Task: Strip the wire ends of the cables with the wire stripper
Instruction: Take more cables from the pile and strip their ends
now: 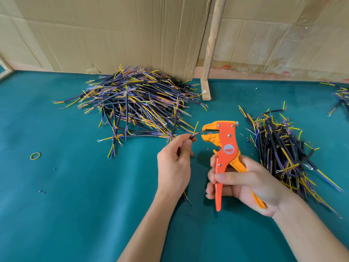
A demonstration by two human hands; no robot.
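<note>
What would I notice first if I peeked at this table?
Probably the bright orange stripper, gripped in the right hand near the middle. Its open jaws meet a wire of the cable pinched by the left hand. Behind lies a big pile of cables on the green table.

Left hand (172, 159) at frame centre, fingers curled, thumb and forefinger pinching; right hand (243, 184) lower right, fingers and thumb wrapped tight; both forearms rising from the bottom edge
</note>
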